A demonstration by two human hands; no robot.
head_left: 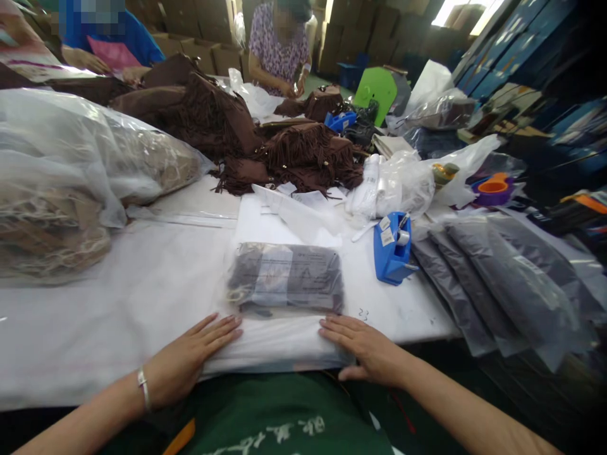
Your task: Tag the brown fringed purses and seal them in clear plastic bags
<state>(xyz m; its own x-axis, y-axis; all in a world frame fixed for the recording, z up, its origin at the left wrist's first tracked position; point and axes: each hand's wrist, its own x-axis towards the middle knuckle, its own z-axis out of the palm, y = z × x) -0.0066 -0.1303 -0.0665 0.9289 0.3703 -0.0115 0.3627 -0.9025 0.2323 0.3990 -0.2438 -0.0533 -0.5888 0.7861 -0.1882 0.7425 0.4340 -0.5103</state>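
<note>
My left hand [190,361] lies flat with fingers stretched out on the near edge of a stack of white plastic bags [279,344] at the table's front. My right hand [365,347] rests flat on the same stack's right side, fingers extended. Just beyond both hands a clear packet with a folded grey garment [287,278] lies on the stack. Neither hand grips anything.
A blue tape dispenser [392,246] stands right of the packet. Several grey bagged garments [497,284] fan out at right. Large clear bags [71,170] fill the left. Brown fringed items [284,151] are piled behind. Two other people work at the far side.
</note>
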